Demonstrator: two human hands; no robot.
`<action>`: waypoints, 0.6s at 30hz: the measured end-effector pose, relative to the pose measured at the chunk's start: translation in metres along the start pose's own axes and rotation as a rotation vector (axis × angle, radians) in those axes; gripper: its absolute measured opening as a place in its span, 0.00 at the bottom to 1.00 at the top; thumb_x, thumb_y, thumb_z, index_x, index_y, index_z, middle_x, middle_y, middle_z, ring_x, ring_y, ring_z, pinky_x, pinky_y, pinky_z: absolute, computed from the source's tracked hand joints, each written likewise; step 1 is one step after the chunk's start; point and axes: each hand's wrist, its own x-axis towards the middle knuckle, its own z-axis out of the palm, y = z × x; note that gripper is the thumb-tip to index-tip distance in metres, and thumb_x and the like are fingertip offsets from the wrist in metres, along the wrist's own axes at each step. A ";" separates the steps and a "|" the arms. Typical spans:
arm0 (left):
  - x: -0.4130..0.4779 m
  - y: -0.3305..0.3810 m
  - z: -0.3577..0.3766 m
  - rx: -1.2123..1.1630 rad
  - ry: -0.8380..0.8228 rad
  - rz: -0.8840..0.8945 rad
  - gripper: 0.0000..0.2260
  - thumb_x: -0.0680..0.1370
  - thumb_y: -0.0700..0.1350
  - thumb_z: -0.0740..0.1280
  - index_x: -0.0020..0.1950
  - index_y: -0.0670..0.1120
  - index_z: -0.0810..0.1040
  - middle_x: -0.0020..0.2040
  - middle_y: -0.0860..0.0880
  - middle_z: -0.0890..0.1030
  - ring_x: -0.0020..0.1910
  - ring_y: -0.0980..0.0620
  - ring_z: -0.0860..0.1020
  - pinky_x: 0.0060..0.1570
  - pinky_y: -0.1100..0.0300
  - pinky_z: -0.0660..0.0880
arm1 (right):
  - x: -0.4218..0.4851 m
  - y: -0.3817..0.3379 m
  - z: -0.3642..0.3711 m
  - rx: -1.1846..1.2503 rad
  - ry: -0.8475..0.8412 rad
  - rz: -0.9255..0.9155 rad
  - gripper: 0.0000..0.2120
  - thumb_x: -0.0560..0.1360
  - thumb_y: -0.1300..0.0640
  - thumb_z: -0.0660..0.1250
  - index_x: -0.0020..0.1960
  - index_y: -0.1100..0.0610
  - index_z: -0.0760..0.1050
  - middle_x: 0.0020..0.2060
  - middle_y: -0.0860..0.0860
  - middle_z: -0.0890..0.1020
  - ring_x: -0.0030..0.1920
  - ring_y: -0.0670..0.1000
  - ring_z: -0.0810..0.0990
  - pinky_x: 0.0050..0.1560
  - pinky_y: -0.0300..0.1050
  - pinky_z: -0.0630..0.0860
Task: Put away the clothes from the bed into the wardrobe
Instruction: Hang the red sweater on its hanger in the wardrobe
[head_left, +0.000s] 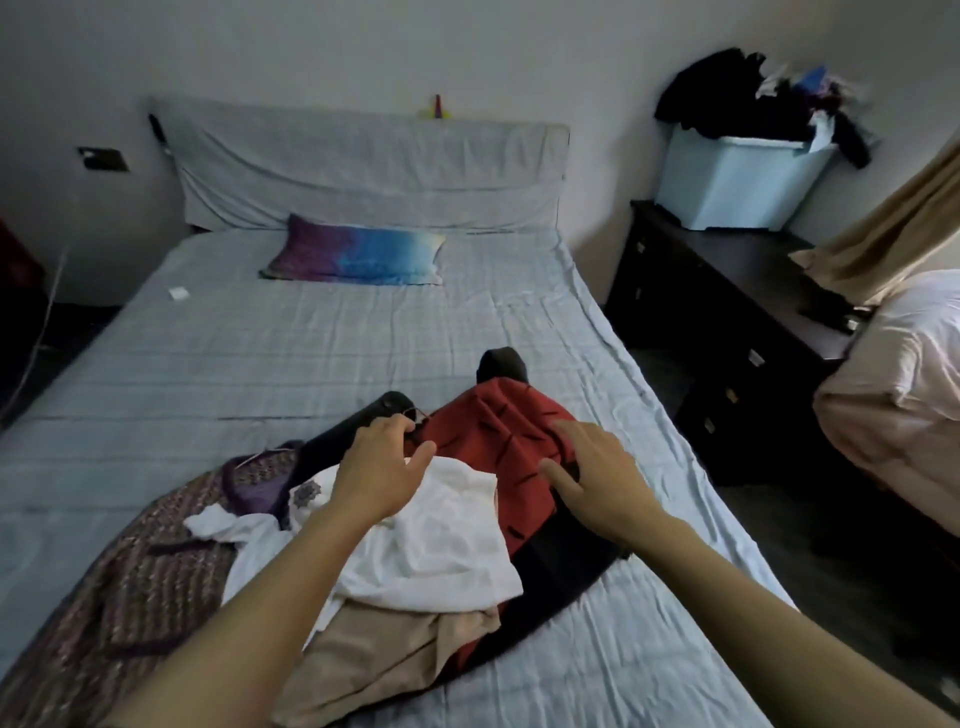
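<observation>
clothes (457, 525) heaped on bed (218, 343) (dark dresser (727, 312) beside).

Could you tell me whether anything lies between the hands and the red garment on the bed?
Nothing visible does. The right hand is spread over the red garment and the left hand is at its left edge. Only the white garment overlaps its near left part, under the left wrist.

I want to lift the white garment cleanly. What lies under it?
A beige garment sticks out beneath the white garment at its near edge, and the red garment runs under its right side. How far either reaches underneath is covered.
</observation>
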 end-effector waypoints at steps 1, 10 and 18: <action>0.006 0.002 0.008 -0.017 -0.006 -0.001 0.22 0.78 0.58 0.65 0.66 0.47 0.73 0.63 0.46 0.76 0.62 0.45 0.73 0.59 0.46 0.73 | 0.010 0.005 0.000 -0.010 -0.016 -0.006 0.33 0.72 0.34 0.51 0.73 0.48 0.64 0.68 0.48 0.72 0.68 0.53 0.69 0.66 0.56 0.68; 0.063 0.024 0.041 0.057 0.002 -0.073 0.21 0.78 0.57 0.64 0.66 0.47 0.73 0.62 0.46 0.76 0.61 0.45 0.73 0.59 0.46 0.73 | 0.084 0.053 0.005 -0.021 -0.055 -0.121 0.32 0.74 0.35 0.49 0.72 0.51 0.66 0.67 0.50 0.74 0.66 0.54 0.71 0.66 0.50 0.67; 0.071 0.075 0.090 0.083 0.065 -0.248 0.20 0.79 0.56 0.64 0.67 0.46 0.72 0.66 0.47 0.73 0.64 0.45 0.70 0.60 0.47 0.72 | 0.142 0.125 -0.002 0.077 -0.142 -0.246 0.29 0.76 0.40 0.55 0.73 0.53 0.65 0.68 0.53 0.73 0.67 0.58 0.70 0.65 0.55 0.69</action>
